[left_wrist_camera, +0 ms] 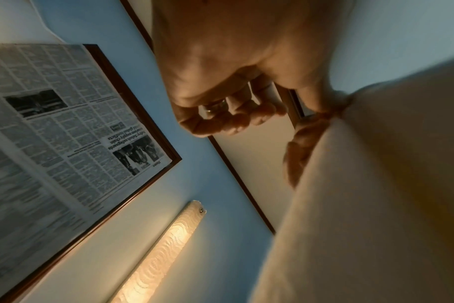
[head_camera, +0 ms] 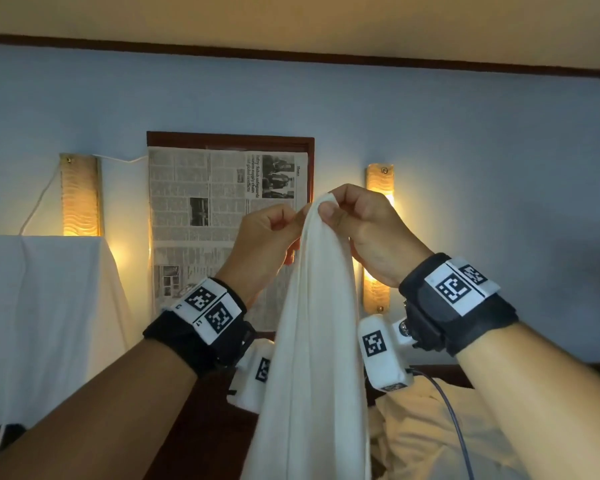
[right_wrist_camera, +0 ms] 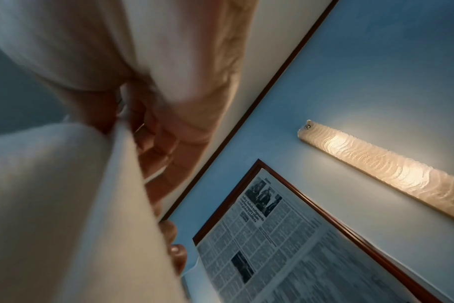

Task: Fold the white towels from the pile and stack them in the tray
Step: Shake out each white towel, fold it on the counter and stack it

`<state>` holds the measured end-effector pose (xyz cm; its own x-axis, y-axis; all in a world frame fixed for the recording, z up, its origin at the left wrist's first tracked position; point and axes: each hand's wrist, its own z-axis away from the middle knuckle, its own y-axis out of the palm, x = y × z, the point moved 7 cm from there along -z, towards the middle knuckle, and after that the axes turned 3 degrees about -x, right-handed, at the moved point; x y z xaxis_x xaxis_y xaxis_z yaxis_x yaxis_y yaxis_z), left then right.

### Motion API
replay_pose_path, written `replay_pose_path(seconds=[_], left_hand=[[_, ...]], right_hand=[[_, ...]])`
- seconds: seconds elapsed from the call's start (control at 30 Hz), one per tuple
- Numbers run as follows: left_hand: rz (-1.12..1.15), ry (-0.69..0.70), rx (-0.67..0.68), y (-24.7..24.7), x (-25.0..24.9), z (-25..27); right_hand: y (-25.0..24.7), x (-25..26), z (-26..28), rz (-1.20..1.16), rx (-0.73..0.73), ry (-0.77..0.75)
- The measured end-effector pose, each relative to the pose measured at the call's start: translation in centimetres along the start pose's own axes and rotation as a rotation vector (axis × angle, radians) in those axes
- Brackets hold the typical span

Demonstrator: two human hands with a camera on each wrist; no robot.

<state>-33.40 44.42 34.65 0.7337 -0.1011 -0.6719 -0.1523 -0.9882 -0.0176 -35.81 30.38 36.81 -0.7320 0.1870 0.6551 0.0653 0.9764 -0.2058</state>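
Observation:
A white towel (head_camera: 312,341) hangs straight down in the middle of the head view, held up high in front of the wall. My right hand (head_camera: 340,216) pinches its top corner between thumb and fingers. My left hand (head_camera: 288,223) pinches the towel's edge just left of that corner. In the left wrist view the left hand (left_wrist_camera: 321,110) meets the towel (left_wrist_camera: 376,184) at its thumb, with the other fingers (left_wrist_camera: 233,121) curled. In the right wrist view the towel (right_wrist_camera: 65,205) fills the left side below my right hand (right_wrist_camera: 143,127). The tray is out of sight.
A framed newspaper (head_camera: 222,202) hangs on the blue wall between two lit wall lamps (head_camera: 80,195). A white cloth-covered surface (head_camera: 42,306) stands at the left. Cream bedding (head_camera: 430,427) lies at the lower right, with a dark cable (head_camera: 454,417) across it.

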Motion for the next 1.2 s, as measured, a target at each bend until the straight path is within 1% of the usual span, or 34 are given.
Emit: replay_pose_path(seconds=[0.13, 0.23, 0.3, 0.4, 0.5, 0.53, 0.6, 0.7, 0.77, 0.87, 0.93, 1.03, 1.1, 1.17, 1.2], left_hand=[[-0.1, -0.02, 0.043, 0.3, 0.6, 0.9], [-0.188, 0.001, 0.098, 0.5, 1.0, 1.2], [-0.199, -0.021, 0.108, 0.2, 1.6, 1.2], [-0.186, -0.072, 0.084, -0.1, 2.6, 1.2], [-0.135, -0.141, 0.071, -0.1, 3.6, 1.5], [-0.139, -0.162, 0.079, 0.0, 4.0, 1.6], [-0.178, -0.169, 0.105, 0.3, 4.4, 1.8], [-0.253, -0.106, 0.132, 0.5, 4.3, 1.9], [-0.301, -0.07, 0.103, 0.1, 4.3, 1.8], [-0.304, -0.062, 0.031, -0.5, 4.7, 1.8], [-0.271, -0.098, -0.003, -0.7, 5.3, 2.2], [-0.206, -0.151, 0.022, -0.6, 6.4, 3.3], [-0.226, -0.163, 0.048, -0.4, 6.9, 4.1], [-0.235, -0.19, 0.057, -0.4, 7.3, 4.7], [-0.233, -0.209, 0.053, -0.5, 7.5, 5.0]], right_hand=[[-0.4, -0.1, -0.5, 0.238, -0.091, -0.077], [-0.4, -0.7, -0.8, 0.286, -0.126, -0.092], [-0.3, -1.4, -0.6, 0.281, -0.123, -0.08], [-0.1, -3.8, 0.6, 0.186, -0.107, -0.01], [0.9, -7.4, 2.7, -0.077, 0.042, 0.185], [1.2, -8.0, 3.2, -0.104, 0.074, 0.217], [0.7, -7.8, 3.3, 0.002, 0.061, 0.196], [-0.3, -6.1, 2.6, 0.302, 0.005, 0.088], [-0.5, -6.0, 2.3, 0.422, -0.032, 0.038], [0.2, -6.6, 2.9, 0.476, -0.038, 0.004], [0.7, -7.2, 3.8, 0.43, -0.037, 0.024], [1.1, -8.9, 5.1, 0.143, -0.062, 0.169], [1.6, -9.6, 5.9, 0.007, -0.065, 0.242], [2.0, -9.9, 6.4, -0.043, -0.061, 0.26], [2.2, -9.9, 6.7, -0.031, -0.057, 0.258]])
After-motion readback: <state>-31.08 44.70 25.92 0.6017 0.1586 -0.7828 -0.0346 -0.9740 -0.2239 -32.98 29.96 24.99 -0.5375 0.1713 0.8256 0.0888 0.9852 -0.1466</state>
